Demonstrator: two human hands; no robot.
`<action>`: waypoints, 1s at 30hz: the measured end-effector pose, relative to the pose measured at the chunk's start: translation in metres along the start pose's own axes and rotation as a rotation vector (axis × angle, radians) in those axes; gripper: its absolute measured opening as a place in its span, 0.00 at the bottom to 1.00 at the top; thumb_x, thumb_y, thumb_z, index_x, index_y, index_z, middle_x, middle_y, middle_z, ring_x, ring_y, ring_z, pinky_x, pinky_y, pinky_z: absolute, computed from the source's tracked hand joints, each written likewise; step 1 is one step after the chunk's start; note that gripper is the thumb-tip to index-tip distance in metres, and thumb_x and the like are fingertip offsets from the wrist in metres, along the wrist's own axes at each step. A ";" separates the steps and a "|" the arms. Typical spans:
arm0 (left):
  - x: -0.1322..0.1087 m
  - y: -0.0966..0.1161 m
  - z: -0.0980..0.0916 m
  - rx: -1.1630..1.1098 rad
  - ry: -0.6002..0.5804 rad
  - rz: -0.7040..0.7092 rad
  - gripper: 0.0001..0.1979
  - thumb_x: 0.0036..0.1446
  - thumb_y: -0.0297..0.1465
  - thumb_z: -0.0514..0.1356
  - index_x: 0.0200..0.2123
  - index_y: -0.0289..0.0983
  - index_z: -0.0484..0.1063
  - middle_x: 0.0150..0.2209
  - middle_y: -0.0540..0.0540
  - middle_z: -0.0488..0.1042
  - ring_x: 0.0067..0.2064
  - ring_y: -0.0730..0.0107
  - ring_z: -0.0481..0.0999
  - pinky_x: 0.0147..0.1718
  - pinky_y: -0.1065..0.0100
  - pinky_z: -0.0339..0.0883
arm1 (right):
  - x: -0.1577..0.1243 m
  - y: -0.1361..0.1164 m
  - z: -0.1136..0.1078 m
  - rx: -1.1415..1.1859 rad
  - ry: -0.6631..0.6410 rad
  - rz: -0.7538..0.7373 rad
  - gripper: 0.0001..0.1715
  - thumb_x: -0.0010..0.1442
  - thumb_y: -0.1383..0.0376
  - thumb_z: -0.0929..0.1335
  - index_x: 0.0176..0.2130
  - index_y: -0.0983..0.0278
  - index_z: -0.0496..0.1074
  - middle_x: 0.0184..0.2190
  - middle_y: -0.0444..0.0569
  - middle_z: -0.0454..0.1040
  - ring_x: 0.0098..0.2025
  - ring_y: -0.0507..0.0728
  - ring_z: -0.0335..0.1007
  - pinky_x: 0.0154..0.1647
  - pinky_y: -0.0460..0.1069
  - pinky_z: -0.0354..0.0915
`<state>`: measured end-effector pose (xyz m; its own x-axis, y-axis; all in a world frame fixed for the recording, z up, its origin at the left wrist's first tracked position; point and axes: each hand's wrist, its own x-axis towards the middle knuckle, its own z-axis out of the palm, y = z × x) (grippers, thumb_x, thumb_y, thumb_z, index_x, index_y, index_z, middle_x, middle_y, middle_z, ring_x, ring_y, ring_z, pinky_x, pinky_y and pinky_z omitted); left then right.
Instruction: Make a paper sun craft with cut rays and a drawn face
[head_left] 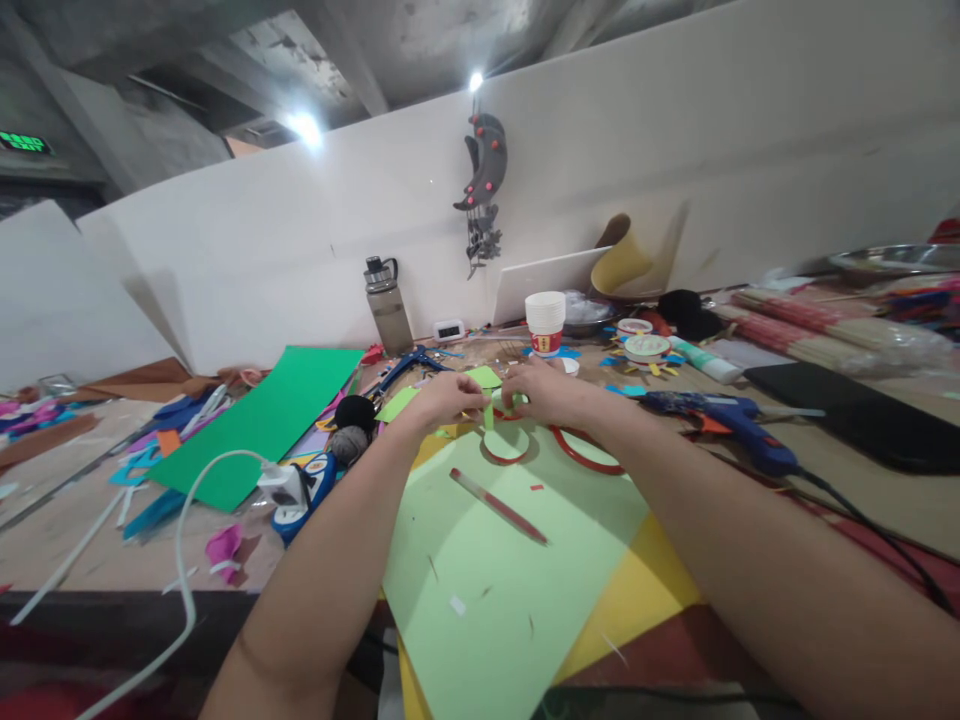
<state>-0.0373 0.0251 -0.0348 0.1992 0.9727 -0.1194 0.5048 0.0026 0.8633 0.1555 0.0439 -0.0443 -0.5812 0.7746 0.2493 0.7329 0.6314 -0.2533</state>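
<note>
Both hands meet over the far end of a light green foam sheet. My left hand is closed, pinching a narrow light green strip that stands upright between the hands. My right hand is closed on the same small green-and-red piece. Just below them lies a round paper cup rim with a red edge, and a red ring lies to its right. A red pencil rests on the green sheet.
A yellow sheet lies under the green one. A dark green sheet, a white power cube with cable, and yarn balls sit left. A blue glue gun, stacked paper cups and a water bottle stand beyond.
</note>
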 end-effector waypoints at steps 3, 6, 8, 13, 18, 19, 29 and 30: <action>0.003 0.000 -0.008 -0.114 0.045 0.046 0.13 0.41 0.35 0.68 0.26 0.34 0.70 0.19 0.48 0.71 0.20 0.77 0.67 0.19 0.75 0.56 | 0.002 -0.001 -0.002 0.077 0.074 0.049 0.04 0.48 0.69 0.69 0.28 0.62 0.75 0.34 0.48 0.75 0.39 0.57 0.67 0.43 0.49 0.58; 0.005 0.000 -0.010 -0.225 0.064 0.139 0.15 0.44 0.39 0.67 0.27 0.33 0.70 0.20 0.48 0.71 0.19 0.80 0.64 0.19 0.75 0.56 | 0.003 -0.003 -0.007 0.177 0.152 0.119 0.09 0.56 0.63 0.64 0.31 0.64 0.73 0.28 0.45 0.73 0.31 0.53 0.67 0.32 0.46 0.59; 0.006 0.000 -0.008 -0.278 0.064 0.169 0.17 0.44 0.40 0.67 0.27 0.33 0.70 0.21 0.49 0.71 0.20 0.81 0.64 0.20 0.75 0.57 | 0.003 -0.006 -0.009 0.277 0.177 0.158 0.13 0.58 0.59 0.62 0.31 0.64 0.72 0.24 0.43 0.71 0.26 0.52 0.66 0.27 0.45 0.59; 0.004 0.005 -0.002 -0.381 0.105 0.224 0.18 0.42 0.40 0.68 0.26 0.33 0.68 0.20 0.52 0.67 0.19 0.82 0.62 0.20 0.75 0.55 | 0.003 -0.016 -0.011 0.630 0.212 0.236 0.12 0.54 0.60 0.65 0.25 0.64 0.71 0.19 0.41 0.67 0.21 0.50 0.63 0.23 0.45 0.56; 0.004 0.007 0.000 -0.407 0.112 0.249 0.18 0.41 0.41 0.69 0.26 0.34 0.67 0.19 0.53 0.67 0.19 0.81 0.63 0.20 0.75 0.56 | 0.003 -0.019 -0.010 0.642 0.207 0.219 0.11 0.53 0.60 0.64 0.26 0.64 0.72 0.19 0.41 0.67 0.22 0.51 0.64 0.24 0.46 0.59; 0.004 0.007 0.001 -0.410 0.116 0.248 0.18 0.41 0.40 0.69 0.26 0.34 0.67 0.19 0.53 0.67 0.19 0.81 0.63 0.20 0.75 0.56 | 0.003 -0.018 -0.010 0.640 0.203 0.214 0.11 0.53 0.60 0.64 0.26 0.64 0.72 0.20 0.42 0.67 0.22 0.51 0.65 0.24 0.46 0.59; 0.007 0.005 0.003 -0.383 0.123 0.275 0.18 0.39 0.40 0.69 0.26 0.33 0.69 0.20 0.53 0.67 0.21 0.81 0.63 0.23 0.73 0.57 | 0.003 -0.019 -0.010 0.556 0.199 0.158 0.16 0.56 0.59 0.61 0.24 0.64 0.70 0.18 0.42 0.66 0.22 0.50 0.60 0.24 0.46 0.54; 0.007 0.004 0.002 -0.391 0.134 0.272 0.18 0.39 0.40 0.69 0.26 0.33 0.69 0.20 0.53 0.67 0.21 0.81 0.63 0.23 0.73 0.57 | 0.003 -0.020 -0.011 0.555 0.209 0.159 0.19 0.58 0.57 0.60 0.23 0.64 0.69 0.18 0.42 0.65 0.22 0.50 0.59 0.24 0.46 0.54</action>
<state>-0.0316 0.0318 -0.0330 0.1569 0.9715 0.1776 0.0910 -0.1933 0.9769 0.1431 0.0327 -0.0283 -0.3571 0.8731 0.3318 0.4789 0.4762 -0.7375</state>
